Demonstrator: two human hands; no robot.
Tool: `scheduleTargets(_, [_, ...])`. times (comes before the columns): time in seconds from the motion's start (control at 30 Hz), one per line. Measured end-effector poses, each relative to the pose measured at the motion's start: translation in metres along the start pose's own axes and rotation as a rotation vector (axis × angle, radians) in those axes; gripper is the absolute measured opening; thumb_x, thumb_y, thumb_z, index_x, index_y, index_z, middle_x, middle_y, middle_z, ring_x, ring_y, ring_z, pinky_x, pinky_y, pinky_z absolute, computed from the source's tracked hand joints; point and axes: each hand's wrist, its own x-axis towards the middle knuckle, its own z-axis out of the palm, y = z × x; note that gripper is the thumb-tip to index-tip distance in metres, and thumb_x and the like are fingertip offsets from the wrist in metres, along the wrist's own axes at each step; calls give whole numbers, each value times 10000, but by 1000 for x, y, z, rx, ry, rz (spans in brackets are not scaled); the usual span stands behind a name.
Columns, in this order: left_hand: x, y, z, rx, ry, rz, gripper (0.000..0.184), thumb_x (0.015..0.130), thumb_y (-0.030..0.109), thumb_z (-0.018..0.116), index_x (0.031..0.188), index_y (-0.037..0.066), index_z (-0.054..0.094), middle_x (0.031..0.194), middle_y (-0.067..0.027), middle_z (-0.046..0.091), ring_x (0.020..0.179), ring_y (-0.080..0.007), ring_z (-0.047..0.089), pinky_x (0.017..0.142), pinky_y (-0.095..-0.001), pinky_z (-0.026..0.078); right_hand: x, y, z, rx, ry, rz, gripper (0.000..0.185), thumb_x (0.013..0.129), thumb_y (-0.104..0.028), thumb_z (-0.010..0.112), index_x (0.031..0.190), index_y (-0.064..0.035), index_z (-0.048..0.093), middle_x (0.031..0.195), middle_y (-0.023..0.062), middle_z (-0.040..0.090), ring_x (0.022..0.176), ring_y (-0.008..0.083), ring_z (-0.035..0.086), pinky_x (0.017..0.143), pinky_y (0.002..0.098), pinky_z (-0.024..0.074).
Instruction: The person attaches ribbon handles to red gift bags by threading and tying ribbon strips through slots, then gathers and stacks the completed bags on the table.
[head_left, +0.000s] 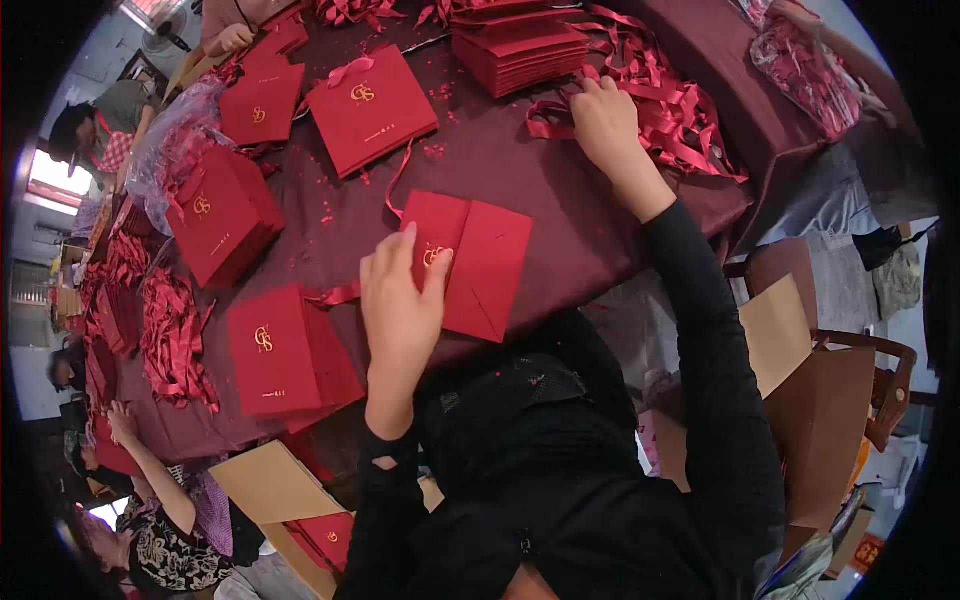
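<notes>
A red paper gift bag [490,265] with a gold logo lies folded flat near the table's front edge. My left hand [402,300] rests on its left side, thumb apart from the fingers and the logo showing between them. A thin red ribbon runs up from behind the bag's top left corner. My right hand [606,120] reaches to the far right, fingers closed on red ribbon at the edge of a loose heap of ribbons [690,125]. Its fingertips are partly hidden.
Stacks of red bags [372,110] stand on the dark red tablecloth [550,215], with another stack [275,350] left of my left hand. Open cardboard boxes [275,480] flank me, beside a wooden chair [890,400]. Other people work around the table.
</notes>
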Motion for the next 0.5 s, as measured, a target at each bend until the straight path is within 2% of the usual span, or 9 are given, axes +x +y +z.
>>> scheduleTargets(0.07, [9, 7, 12, 143, 53, 7, 469, 862, 270, 682, 1233, -1, 585, 1179, -142, 596, 1038, -319, 533, 879, -409, 422, 1, -2, -2, 68, 80, -39, 98, 739, -115, 614, 752, -72, 701, 886, 93, 654, 904, 295, 620, 682, 395, 528])
scheduleTargets(0.1, [11, 8, 15, 290, 102, 17, 511, 853, 302, 687, 1245, -5, 574, 1204, -139, 581, 1059, -320, 521, 886, -421, 413, 3, -3, 4, 267, 138, 41, 132, 745, -91, 602, 813, -54, 709, 875, 109, 675, 842, 316, 642, 675, 412, 528])
scheduleTargets(0.17, [13, 10, 15, 338, 55, -45, 568, 825, 326, 709, 1271, 7, 560, 1199, -125, 568, 1076, -314, 507, 890, -435, 398, 10, -7, -36, 688, 142, 59, 192, 806, -59, 597, 980, -32, 673, 810, 107, 688, 715, 261, 659, 626, 358, 521])
scheduleTargets(0.23, [12, 11, 15, 348, -69, -199, 587, 804, 312, 734, 1281, 17, 559, 1152, -122, 573, 1064, -308, 508, 878, -420, 394, 7, -23, -102, 1583, -197, 191, 243, 872, -63, 614, 1114, -40, 603, 737, 75, 681, 621, 150, 638, 574, 267, 492])
scheduleTargets(0.3, [7, 8, 17, 317, -32, -190, 568, 787, 284, 752, 1252, 21, 560, 1132, -128, 575, 1044, -317, 512, 874, -424, 395, -2, -36, -138, 1909, -403, 92, 271, 903, -60, 610, 1169, -60, 555, 728, 40, 664, 611, 63, 606, 544, 195, 454])
scheduleTargets(0.37, [3, 6, 17, 284, 12, -185, 551, 770, 256, 770, 1224, 25, 561, 1112, -135, 577, 1024, -325, 517, 870, -428, 397, -14, -60, -135, 1987, -616, 106, 180, 898, -45, 611, 1078, -57, 618, 732, 32, 667, 582, 76, 613, 502, 187, 447])
scheduleTargets(0.4, [2, 5, 16, 201, 45, -181, 510, 766, 217, 776, 1180, 24, 549, 1033, -136, 598, 954, -325, 547, 829, -422, 418, -22, -69, -130, 2028, -737, 161, 169, 904, -55, 613, 1071, -40, 637, 727, 32, 665, 571, 87, 617, 498, 187, 448])
scheduleTargets(0.47, [0, 6, 11, 121, 77, -181, 474, 761, 177, 781, 1137, 24, 537, 953, -137, 619, 884, -326, 576, 789, -417, 439, -36, -82, -117, 2350, -960, 303, 242, 929, -37, 573, 1164, -11, 620, 855, 54, 678, 723, 97, 635, 654, 211, 503])
scheduleTargets(0.5, [2, 9, 5, -64, -32, -343, 437, 767, 139, 772, 1104, 23, 520, 869, -134, 624, 801, -301, 591, 734, -390, 452, -44, -90, -116, 2584, -1001, 437, 260, 935, -28, 559, 1189, -5, 613, 909, 65, 679, 788, 103, 636, 719, 224, 514])
